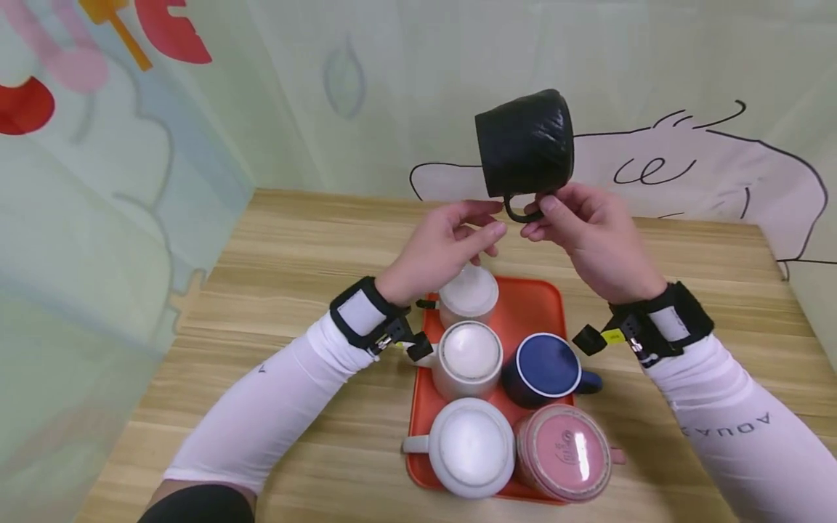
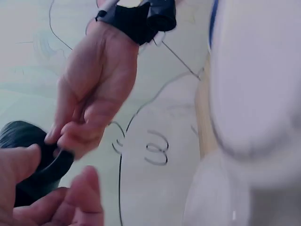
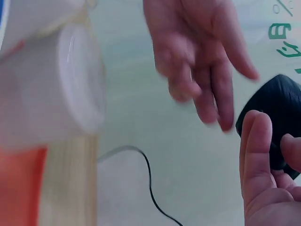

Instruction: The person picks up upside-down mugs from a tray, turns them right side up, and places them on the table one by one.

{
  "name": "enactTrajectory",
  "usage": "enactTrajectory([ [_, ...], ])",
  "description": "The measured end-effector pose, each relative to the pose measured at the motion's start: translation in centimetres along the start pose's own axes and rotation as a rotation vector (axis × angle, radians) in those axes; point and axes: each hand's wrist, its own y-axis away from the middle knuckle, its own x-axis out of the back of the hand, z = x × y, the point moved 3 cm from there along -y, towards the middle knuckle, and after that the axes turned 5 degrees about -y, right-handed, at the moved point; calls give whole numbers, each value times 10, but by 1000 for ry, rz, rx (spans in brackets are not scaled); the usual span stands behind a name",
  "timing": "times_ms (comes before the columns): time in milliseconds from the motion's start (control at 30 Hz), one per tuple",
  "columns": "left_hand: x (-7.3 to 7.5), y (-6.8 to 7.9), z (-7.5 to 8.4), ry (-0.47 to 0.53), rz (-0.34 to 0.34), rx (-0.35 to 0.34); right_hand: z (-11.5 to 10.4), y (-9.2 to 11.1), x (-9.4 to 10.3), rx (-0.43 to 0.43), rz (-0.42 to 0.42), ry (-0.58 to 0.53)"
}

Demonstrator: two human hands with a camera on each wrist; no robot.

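Observation:
A black mug (image 1: 526,145) is held in the air above the far edge of the table, tipped on its side with its handle (image 1: 523,216) pointing down. My right hand (image 1: 595,236) pinches that handle between thumb and fingers. Just left of the handle, my left hand (image 1: 451,243) has its fingers loosely extended, with nothing in its grasp. In the right wrist view a gap shows between the left hand (image 3: 202,61) and the black mug (image 3: 277,113). Below both hands lies an orange-red tray (image 1: 530,301) with several mugs on it.
On the tray's left side stand three white mugs (image 1: 471,447) in a column, bottoms up. A navy mug (image 1: 546,367) and an upside-down pink mug (image 1: 565,454) stand on its right. The wooden table (image 1: 314,261) meets a pale printed curtain (image 1: 392,94) behind.

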Motion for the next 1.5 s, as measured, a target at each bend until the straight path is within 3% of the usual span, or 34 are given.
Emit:
enactTrajectory([
  [200,-5,-5,0,197,115,-1,10,-3,-16,-61,-15,-211],
  [367,-2,-8,-2,210,192,-38,12,-5,-23,-85,-5,-196],
  [500,3,-7,-4,180,206,-58,13,-5,-23,-104,-17,-108],
  [767,16,-1,-7,212,212,-57,15,-1,-19,-143,-97,73],
  [900,30,2,-13,150,247,-67,14,6,-11,-151,-92,210],
  [1333,87,23,-34,-140,403,-97,4,40,29,2,76,724],
  [1500,105,34,-44,-264,440,-91,1,49,48,106,69,912],
])
